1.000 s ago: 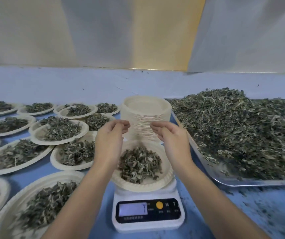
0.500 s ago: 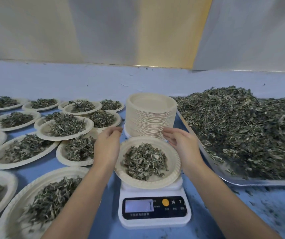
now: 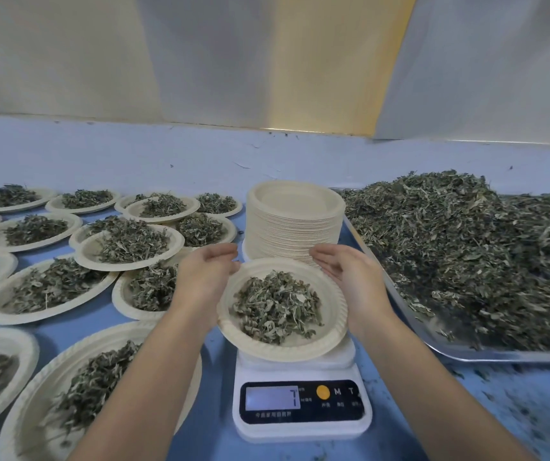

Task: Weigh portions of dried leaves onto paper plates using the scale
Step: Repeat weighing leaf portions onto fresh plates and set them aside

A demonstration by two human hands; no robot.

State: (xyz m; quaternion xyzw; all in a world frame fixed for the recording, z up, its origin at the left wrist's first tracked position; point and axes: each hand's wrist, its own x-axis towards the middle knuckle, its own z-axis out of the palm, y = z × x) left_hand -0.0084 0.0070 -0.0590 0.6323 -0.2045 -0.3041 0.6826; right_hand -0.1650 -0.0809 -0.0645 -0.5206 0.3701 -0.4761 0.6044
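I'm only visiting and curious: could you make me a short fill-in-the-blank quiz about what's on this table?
1. The stack of empty plates stands directly ____ the white scale.
2. The metal tray with the big loose heap lies to the scale's ____.
3. The already filled plates lie to the scale's ____.
4. The plate between the left hand and right hand holds dried ____.
Missing words: behind; right; left; leaves.

The paper plate [image 3: 330,314] on the scale looks matt and cream-coloured with a ribbed rim, and the dried leaves [image 3: 277,309] on it are dull, crinkled and rough. The scale [image 3: 301,424] is smooth white plastic with a glossy black panel. The tray [image 3: 486,356] is shiny metal, the table [image 3: 220,417] smooth blue.
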